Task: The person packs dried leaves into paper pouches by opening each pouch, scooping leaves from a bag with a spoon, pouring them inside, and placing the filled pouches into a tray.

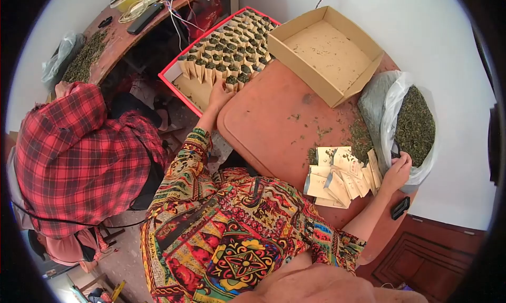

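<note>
My left hand point(220, 96) is at the near edge of a red-rimmed box point(181, 91), its fingertips at the last of the small paper packets point(232, 82) standing in rows, filled with dark green dried leaves. Whether it grips that packet is hard to tell. On the right, my right hand point(399, 172) is closed on a small black tool point(395, 149) at the mouth of a plastic bag point(380, 105) full of dried leaves point(415, 126). Beside this hand, several flat paper packets point(337, 179) lie overlapping on the reddish table point(263, 121).
An open cardboard box point(329, 52) with leaf crumbs stands at the table's back. A black object point(400, 208) lies near the right edge. At left, a person in a plaid shirt point(87, 160) sits by another table point(117, 42) holding leaves and a bag point(62, 60).
</note>
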The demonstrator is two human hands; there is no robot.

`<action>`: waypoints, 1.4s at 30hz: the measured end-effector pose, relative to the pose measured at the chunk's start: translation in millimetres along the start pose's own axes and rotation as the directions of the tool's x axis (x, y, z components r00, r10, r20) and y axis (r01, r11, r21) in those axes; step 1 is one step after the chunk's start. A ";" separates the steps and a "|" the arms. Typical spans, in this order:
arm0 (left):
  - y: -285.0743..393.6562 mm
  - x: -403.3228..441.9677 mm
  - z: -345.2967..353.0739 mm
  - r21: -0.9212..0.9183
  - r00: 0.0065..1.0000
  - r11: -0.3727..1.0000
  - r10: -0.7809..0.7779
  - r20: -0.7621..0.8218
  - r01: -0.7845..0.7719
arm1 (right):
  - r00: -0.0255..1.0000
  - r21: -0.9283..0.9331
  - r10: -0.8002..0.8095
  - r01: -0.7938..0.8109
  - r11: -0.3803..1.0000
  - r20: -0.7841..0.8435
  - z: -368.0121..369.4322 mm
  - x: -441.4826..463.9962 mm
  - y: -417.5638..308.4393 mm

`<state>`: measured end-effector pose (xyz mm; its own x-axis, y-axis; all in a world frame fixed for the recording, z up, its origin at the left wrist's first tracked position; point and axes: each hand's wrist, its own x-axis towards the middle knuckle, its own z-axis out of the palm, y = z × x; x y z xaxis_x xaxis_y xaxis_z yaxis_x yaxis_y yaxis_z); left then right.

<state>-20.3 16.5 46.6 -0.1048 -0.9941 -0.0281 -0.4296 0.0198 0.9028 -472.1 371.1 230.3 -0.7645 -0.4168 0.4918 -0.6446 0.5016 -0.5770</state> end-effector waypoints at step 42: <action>104.5 -38.7 -45.2 0.086 0.833 0.887 0.457 -0.313 -0.454 | 0.998 0.005 0.068 -0.068 0.998 0.002 5.6 -5.9 -8.2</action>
<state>-20.6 52.2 161.4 -0.0025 -0.8520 0.5235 -0.4106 0.4783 0.7763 -462.3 365.2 228.5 -0.8067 -0.3830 0.4501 -0.5910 0.5247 -0.6127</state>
